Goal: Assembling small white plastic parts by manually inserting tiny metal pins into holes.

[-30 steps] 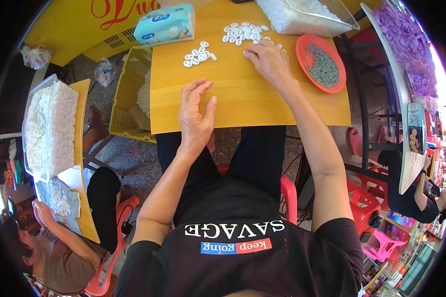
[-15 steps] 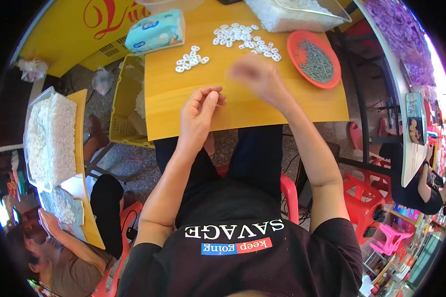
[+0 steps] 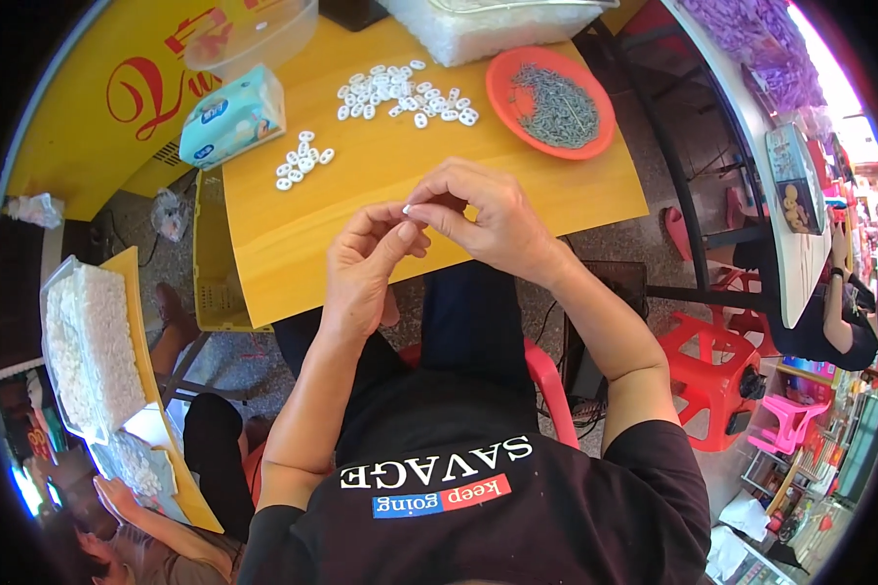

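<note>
Over the near part of the yellow table (image 3: 312, 253), my left hand (image 3: 366, 255) and my right hand (image 3: 493, 216) meet at the fingertips. A small white piece (image 3: 407, 209) shows between the thumb and forefinger of my right hand. The curled fingers of my left hand are against it; whatever else they hold is hidden. Beyond my hands lies a loose spread of white oval pieces with two dark holes each (image 3: 385, 90). A smaller group of the same ovals (image 3: 304, 161) lies to the left. On the right, a red plate (image 3: 595, 144) holds a heap of grey screws (image 3: 556, 107).
A blue tissue pack (image 3: 232, 117) stands at the table's left edge, near a clear tub (image 3: 254, 39). A clear bin of white pieces (image 3: 488, 34) is at the back. On the left, a co-worker's hand (image 3: 117, 497) is beside another bin (image 3: 93, 351). Red stools (image 3: 702, 380) stand right.
My right hand has come back from the white ovals to my left hand, and their fingertips now meet at a small white piece. The view has shifted, so the table appears further left.
</note>
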{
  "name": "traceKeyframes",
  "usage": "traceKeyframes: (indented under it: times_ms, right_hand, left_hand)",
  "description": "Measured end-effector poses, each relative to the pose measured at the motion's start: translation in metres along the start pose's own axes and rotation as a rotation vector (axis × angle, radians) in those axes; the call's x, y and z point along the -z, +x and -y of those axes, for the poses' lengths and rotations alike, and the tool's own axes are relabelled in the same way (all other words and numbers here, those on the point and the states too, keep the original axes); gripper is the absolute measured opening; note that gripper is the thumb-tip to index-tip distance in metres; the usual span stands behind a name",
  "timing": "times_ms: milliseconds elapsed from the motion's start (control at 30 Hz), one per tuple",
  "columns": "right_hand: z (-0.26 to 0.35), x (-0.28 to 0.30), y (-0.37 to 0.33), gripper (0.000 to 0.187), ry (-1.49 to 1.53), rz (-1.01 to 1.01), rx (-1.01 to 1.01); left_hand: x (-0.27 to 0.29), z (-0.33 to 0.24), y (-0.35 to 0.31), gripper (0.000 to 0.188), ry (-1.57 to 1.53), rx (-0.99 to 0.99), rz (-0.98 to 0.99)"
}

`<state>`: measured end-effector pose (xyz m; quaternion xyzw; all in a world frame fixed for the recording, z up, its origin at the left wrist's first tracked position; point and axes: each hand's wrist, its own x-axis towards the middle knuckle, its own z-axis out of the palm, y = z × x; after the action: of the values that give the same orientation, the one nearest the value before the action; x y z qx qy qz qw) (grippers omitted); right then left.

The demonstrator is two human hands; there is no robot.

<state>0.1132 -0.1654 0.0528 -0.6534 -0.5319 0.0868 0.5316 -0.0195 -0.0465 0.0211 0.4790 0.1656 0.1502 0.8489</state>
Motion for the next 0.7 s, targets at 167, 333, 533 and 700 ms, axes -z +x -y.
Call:
traceKeyframes:
  times_ms: [167,333,533,700]
  right_hand:
    - [-0.004,-0.004,-0.013,0.005,-0.015,-0.130,-0.077]
    - [-0.013,-0.001,-0.019,0.008,0.018,-0.197,-0.072]
    - [-0.043,0.058,-0.006,0.009,-0.237,-0.163,-0.161]
    - [-0.091,0.132,0.013,0.011,-0.477,-0.269,-0.210]
  left_hand:
    - [-0.010,0.009,0.005,0.018,0.072,-0.081,-0.042]
    - [-0.012,0.020,0.014,0.015,0.032,-0.080,-0.044]
    - [-0.001,0.024,0.024,0.013,0.208,-0.089,-0.069]
    - [0.002,0.030,0.026,0.013,0.238,-0.104,-0.081]
